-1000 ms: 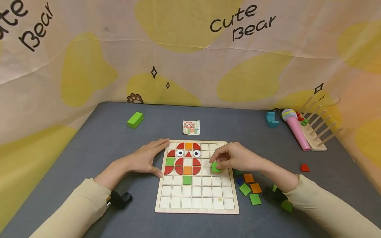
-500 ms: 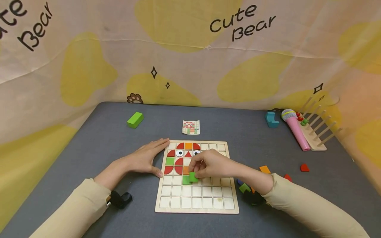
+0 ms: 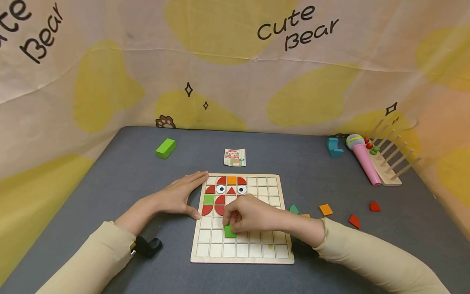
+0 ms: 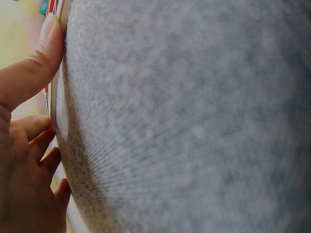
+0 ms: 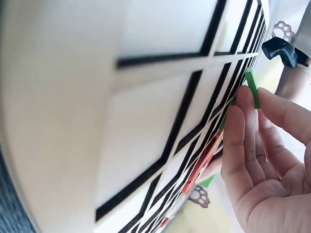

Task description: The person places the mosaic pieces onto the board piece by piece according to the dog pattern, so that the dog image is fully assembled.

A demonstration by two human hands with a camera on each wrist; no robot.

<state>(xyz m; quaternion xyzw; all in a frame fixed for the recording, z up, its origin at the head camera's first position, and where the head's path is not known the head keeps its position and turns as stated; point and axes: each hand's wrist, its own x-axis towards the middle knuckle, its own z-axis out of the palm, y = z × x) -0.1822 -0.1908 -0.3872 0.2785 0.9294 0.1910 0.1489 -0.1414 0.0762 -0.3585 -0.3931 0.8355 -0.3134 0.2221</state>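
Observation:
A square wooden grid board (image 3: 242, 259) lies on the table, its upper left cells filled with red, orange and green pieces and two eye pieces. My left hand (image 3: 177, 197) rests along the board's left edge, thumb and fingers spread; the left wrist view shows the thumb (image 4: 46, 53) against the rim. Between thumb and fingers, my right hand (image 3: 249, 214) pinches a green square tile (image 3: 230, 232) over the board's lower middle. In the right wrist view this tile (image 5: 252, 87) is tilted and looks raised off the grid. Some pieces are hidden beneath the right hand.
Behind the board lies a small pattern card (image 3: 235, 157). A green block (image 3: 166, 148) stands at the back left. At right are a blue piece (image 3: 334, 148), a pink microphone (image 3: 367, 165) and a peg rack (image 3: 394, 179). Loose orange (image 3: 325, 210) and red tiles (image 3: 354, 221) lie nearer.
My right hand has carried the green tile leftward across the board, then slightly toward me, to just below the row with the lower green tile. The left hand stays put.

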